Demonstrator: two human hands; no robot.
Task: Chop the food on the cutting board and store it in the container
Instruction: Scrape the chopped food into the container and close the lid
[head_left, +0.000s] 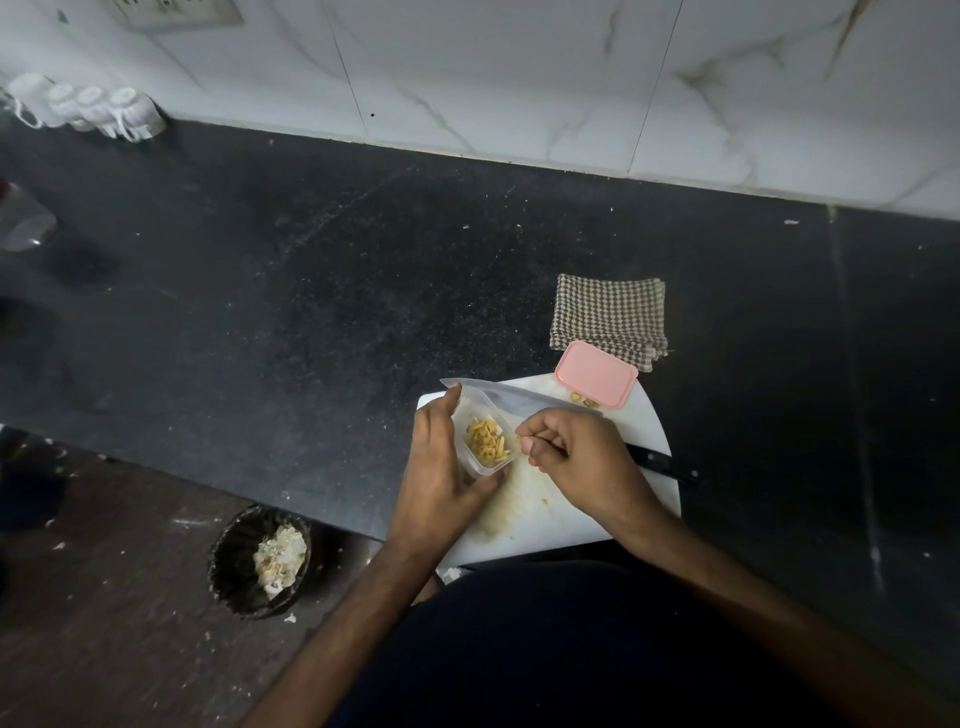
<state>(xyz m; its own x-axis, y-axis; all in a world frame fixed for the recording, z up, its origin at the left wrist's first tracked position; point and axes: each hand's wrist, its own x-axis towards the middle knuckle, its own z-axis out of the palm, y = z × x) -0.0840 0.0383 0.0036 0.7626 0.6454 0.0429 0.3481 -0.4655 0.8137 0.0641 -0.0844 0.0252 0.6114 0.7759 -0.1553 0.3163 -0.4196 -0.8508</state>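
The container (485, 441) sits on the white cutting board (576, 519), toward its 10 o'clock corner, already holding yellow chopped food (487, 440). The left hand (441, 467) cups its near wall, fingers curled round it. The right hand (566, 452), at the container's 3 o'clock, has its grip nearly closed, seemingly pinching a small piece over the rim; what it holds is too small to tell. To do this well, keep the container steady and let go low inside. The knife (571, 415) lies just behind the hands, so stray bits near the pink lid (596, 381) at 1 o'clock need a careful reach.
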